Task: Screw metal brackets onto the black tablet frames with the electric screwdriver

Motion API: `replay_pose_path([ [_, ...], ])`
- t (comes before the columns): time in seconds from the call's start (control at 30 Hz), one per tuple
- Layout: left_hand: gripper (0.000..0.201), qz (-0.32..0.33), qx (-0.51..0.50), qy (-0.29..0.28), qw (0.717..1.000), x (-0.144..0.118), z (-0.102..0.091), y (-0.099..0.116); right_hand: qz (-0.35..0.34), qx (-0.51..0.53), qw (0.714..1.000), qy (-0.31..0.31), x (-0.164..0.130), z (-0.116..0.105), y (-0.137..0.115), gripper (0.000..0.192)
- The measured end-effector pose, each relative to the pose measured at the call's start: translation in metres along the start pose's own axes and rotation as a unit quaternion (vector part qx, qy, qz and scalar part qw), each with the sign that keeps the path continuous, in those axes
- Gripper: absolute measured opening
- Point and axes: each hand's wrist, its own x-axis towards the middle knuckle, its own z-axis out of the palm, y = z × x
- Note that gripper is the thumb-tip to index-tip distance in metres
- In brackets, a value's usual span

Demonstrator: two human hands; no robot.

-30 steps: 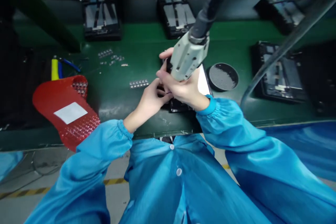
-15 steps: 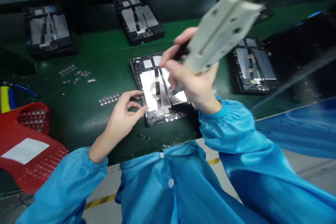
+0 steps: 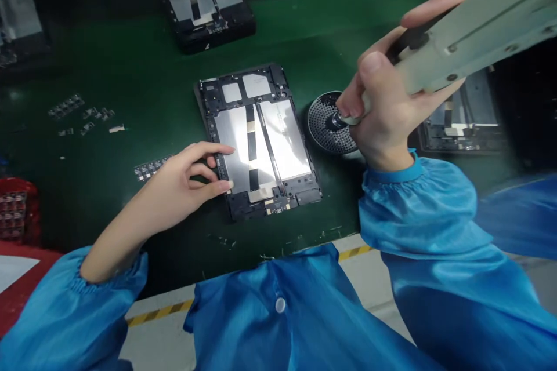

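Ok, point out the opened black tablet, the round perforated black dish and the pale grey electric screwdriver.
Opened black tablet (image 3: 261, 145), head view, silver plate inside.
Round perforated black dish (image 3: 322, 124), head view, left half.
Pale grey electric screwdriver (image 3: 483, 29), head view, body.

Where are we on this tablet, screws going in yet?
Not yet visibly. The opened tablet lies flat on the green belt, steadied at its left edge by the left hand. The right hand holds the electric screwdriver, its tip at the round screw tray. Seated screws can't be seen.
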Motion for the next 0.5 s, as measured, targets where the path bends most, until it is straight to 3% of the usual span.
replay_pose_path([
  [0.37, 0.060, 0.043, -0.045, -0.002, 0.998, 0.002, 0.005, -0.015, -0.014, -0.015, 1.000, -0.021, -0.002, -0.009, 0.011, 0.045],
  [0.43, 0.060, 0.053, -0.036, -0.006, 0.998, 0.005, 0.006, -0.015, -0.006, -0.012, 1.000, -0.022, 0.002, -0.008, 0.008, 0.055],
  [0.5, 0.058, 0.057, -0.031, -0.010, 0.998, 0.008, 0.006, -0.013, 0.046, -0.019, 0.999, 0.008, 0.005, -0.001, -0.008, 0.074],
])
